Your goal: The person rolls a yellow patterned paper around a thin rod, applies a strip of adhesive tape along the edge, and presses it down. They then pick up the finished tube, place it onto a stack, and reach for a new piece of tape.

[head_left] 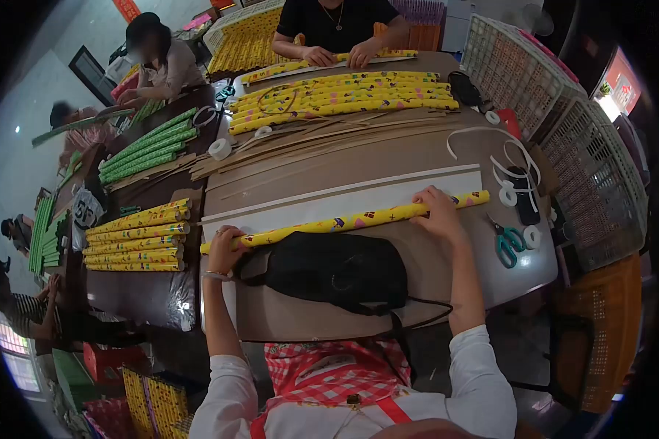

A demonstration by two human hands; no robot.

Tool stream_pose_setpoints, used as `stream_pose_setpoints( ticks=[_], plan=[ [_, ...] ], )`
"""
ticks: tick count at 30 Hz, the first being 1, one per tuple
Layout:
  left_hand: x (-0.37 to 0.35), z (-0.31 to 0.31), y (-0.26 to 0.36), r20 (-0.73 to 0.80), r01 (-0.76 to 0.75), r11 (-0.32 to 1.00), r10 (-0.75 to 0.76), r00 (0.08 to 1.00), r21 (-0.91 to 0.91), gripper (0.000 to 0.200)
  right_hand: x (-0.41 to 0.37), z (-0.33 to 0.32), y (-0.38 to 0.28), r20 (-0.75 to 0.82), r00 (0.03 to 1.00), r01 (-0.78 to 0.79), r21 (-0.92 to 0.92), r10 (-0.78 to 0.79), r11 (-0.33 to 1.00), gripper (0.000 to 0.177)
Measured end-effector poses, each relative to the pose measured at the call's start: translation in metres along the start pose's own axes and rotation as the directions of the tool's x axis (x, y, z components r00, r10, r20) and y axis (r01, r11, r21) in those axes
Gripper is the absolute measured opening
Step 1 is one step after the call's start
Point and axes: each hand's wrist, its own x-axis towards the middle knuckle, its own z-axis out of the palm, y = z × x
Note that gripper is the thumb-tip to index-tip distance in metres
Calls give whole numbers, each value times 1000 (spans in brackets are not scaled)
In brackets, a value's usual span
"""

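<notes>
Left hand (228,249) and right hand (441,214) partly hide the yellow roll (344,222); whether clamped, I cannot tell.

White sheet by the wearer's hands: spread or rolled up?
Spread, where visible: the white sheet lies flat on the table, beyond the yellow tube.

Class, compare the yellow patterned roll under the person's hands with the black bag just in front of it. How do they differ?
Colour: the yellow patterned roll has a colourful print; the black bag is mostly plain.
Shape: the roll is long, slim and straight; the bag is shorter, wider and has straps.
Contact: the left hand and right hand are on the roll; neither grips the bag's body.
Shared: both lie across the same table.
</notes>
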Motion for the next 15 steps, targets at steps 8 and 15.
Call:
stream_pose_setpoints(
  ticks=[8, 15],
  plan=[
    [0, 2, -4, -10, -8, 1000, 8, 1000, 17, 32, 0, -6, -5, 6, 1000, 24, 8, -24, 1000, 36],
    [7, -5, 2, 106, -30, 997, 23, 994, 69, 29, 1, -2, -1, 57, 997, -50, 24, 49, 998, 36]
  ],
)
